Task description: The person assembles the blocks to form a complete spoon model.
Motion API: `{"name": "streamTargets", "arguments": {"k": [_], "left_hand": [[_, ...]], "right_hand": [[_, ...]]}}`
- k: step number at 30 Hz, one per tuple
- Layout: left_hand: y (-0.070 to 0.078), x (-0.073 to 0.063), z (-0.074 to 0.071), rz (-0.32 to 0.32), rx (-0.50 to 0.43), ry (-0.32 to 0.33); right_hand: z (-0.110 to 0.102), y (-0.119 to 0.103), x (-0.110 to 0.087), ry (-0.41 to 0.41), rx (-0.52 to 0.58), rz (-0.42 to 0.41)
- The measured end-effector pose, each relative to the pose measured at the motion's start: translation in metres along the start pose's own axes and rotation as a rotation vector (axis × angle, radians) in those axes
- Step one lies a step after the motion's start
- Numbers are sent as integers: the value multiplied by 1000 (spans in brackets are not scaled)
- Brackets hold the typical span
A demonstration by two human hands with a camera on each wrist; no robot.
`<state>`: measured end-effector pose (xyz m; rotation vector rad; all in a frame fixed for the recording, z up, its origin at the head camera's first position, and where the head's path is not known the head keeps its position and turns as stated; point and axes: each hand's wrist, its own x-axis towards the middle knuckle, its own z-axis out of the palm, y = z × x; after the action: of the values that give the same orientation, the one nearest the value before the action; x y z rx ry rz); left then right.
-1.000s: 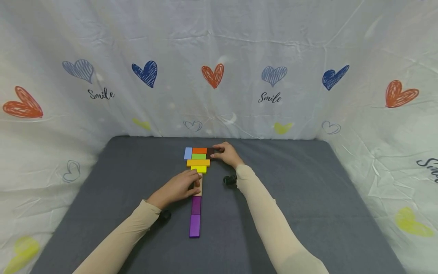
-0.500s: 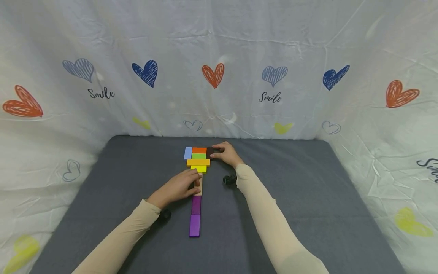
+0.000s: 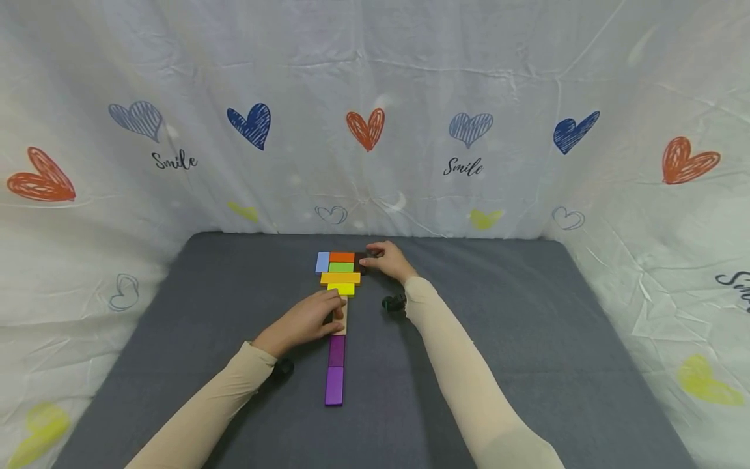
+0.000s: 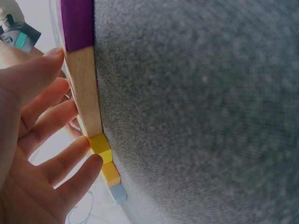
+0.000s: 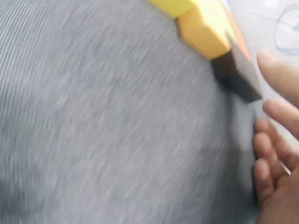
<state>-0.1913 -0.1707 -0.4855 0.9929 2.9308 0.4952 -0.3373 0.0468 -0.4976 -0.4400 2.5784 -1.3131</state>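
Observation:
Flat coloured blocks lie in a long figure on the grey table. My left hand [image 3: 301,319] rests its fingertips along the side of a plain wooden block [image 4: 85,91], fingers loosely extended. Below that block run a dark purple block [image 3: 336,352] and a brighter purple one [image 3: 334,387]. Above it come a yellow block [image 3: 342,289] and a wider amber one [image 3: 340,278]. A light blue block [image 3: 323,262], an orange [image 3: 342,257], a green [image 3: 341,267] and a dark brown block [image 5: 238,74] form the top. My right hand [image 3: 389,262] is beside the brown block, fingers spread slightly apart from it.
The grey cloth [image 3: 498,312] covers the table on both sides of the blocks. A white curtain [image 3: 410,78] printed with hearts hangs behind and around it. A small black wrist camera [image 3: 394,303] sits under the right wrist, another [image 3: 284,369] under the left.
My right hand's fingers have shifted slightly, with the index finger moving off the brown block's far end. The left hand and the blocks stay in place.

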Motion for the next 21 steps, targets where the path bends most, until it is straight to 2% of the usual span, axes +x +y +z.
{"name": "streamTargets", "arguments": {"k": [3, 7, 13, 17, 21], "left_hand": [[0, 0, 0, 6, 1, 5], [0, 0, -1, 14, 1, 8], [-1, 0, -1, 41, 7, 28], [-2, 0, -1, 47, 3, 27], [-2, 0, 0, 47, -12, 20]], "right_hand": [[6, -8, 3, 47, -57, -24], [20, -24, 6, 85, -228, -99], [43, -49, 11, 43, -410, -199], [52, -58, 11, 11, -487, -207], [56, -61, 10, 7, -510, -199]]}}
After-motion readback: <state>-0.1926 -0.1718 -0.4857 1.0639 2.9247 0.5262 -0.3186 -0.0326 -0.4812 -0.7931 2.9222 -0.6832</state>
